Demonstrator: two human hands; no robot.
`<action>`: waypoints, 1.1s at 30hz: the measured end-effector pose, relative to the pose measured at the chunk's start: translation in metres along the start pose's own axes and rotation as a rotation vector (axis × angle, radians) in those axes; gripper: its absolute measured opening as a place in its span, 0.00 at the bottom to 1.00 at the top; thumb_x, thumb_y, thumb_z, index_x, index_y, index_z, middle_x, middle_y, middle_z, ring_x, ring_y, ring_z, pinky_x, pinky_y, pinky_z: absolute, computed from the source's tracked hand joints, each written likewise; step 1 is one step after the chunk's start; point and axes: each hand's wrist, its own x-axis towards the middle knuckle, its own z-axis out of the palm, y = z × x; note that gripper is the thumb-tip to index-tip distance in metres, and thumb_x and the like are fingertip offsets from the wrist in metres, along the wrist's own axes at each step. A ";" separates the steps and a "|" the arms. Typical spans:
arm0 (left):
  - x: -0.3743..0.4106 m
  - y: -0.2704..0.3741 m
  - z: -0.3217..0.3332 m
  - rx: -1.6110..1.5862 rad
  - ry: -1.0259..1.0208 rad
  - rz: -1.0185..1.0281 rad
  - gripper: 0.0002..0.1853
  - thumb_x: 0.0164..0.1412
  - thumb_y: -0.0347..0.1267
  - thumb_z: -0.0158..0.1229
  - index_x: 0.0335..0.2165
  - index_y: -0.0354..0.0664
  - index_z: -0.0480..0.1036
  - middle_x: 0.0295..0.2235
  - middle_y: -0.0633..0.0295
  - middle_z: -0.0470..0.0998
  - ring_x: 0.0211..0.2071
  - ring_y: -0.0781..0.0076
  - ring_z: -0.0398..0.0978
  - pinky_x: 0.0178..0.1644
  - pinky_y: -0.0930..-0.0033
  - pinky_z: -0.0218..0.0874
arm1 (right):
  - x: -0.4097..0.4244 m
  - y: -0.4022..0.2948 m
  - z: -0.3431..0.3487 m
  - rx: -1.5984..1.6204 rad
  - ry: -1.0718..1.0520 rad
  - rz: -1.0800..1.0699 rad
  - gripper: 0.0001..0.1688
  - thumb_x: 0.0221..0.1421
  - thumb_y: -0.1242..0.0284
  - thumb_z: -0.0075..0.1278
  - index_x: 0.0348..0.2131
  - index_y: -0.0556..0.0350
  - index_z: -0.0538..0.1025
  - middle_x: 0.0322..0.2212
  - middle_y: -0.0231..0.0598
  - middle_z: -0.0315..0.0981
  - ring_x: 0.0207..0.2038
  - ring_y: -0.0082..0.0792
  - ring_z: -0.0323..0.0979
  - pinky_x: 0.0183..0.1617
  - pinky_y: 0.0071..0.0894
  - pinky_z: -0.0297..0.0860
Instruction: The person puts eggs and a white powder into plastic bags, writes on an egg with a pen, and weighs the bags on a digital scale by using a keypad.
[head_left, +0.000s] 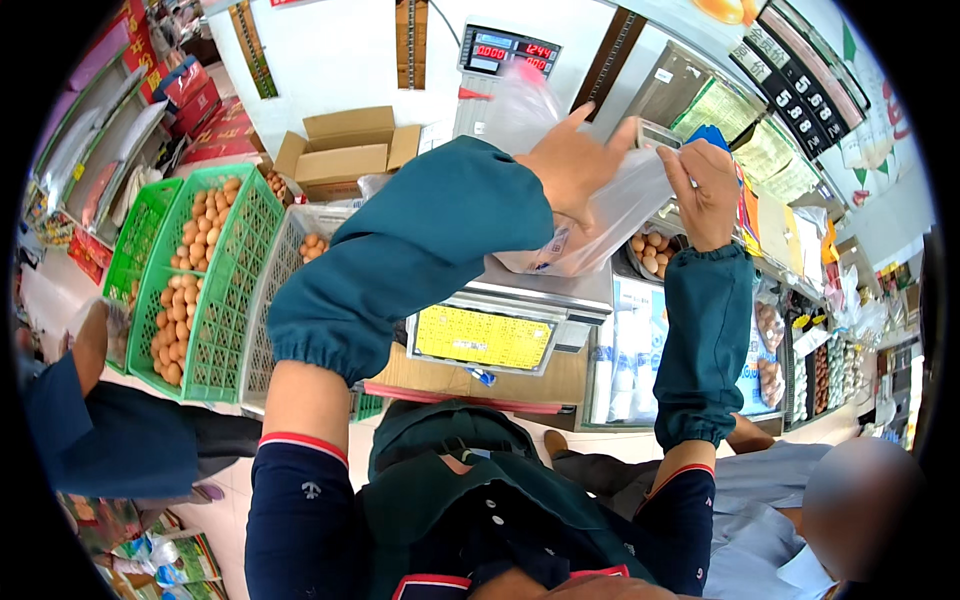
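A clear plastic bag with light brown contents, perhaps eggs, rests on the metal pan of a counter scale. My right hand pinches the bag's top edge and pulls it up to the right. My left hand is over the bag, its fingers spread and pointing up; whether it also touches the plastic is hard to tell. Behind my left hand the scale's red-lit display stands on its post, partly covered by another thin bag. Both my forearms wear dark green sleeve covers.
Green crates of brown eggs, a grey crate and an open cardboard box are at the left. A bowl of eggs sits right of the scale. One person stands at left, another at right.
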 end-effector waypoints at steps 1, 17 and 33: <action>-0.003 0.000 0.005 -0.002 -0.313 -0.140 0.44 0.31 0.43 0.71 0.48 0.37 0.64 0.31 0.53 0.76 0.35 0.51 0.74 0.41 0.56 0.61 | 0.000 0.002 -0.001 -0.009 -0.009 -0.012 0.14 0.43 0.72 0.59 0.17 0.58 0.68 0.17 0.38 0.60 0.23 0.40 0.60 0.28 0.34 0.57; -0.041 0.007 0.113 -0.294 0.010 -0.465 0.11 0.48 0.33 0.50 0.27 0.37 0.74 0.24 0.50 0.76 0.26 0.50 0.75 0.32 0.53 0.64 | -0.152 0.005 0.122 0.840 -0.142 0.766 0.26 0.47 0.64 0.57 0.42 0.62 0.70 0.36 0.37 0.71 0.37 0.27 0.68 0.42 0.25 0.64; -0.082 -0.045 -0.022 0.045 0.667 -0.290 0.11 0.47 0.31 0.59 0.34 0.45 0.72 0.31 0.67 0.75 0.34 0.69 0.72 0.45 0.62 0.57 | -0.104 -0.033 0.153 0.912 0.607 1.060 0.20 0.61 0.63 0.41 0.40 0.65 0.68 0.34 0.38 0.68 0.35 0.28 0.66 0.40 0.29 0.64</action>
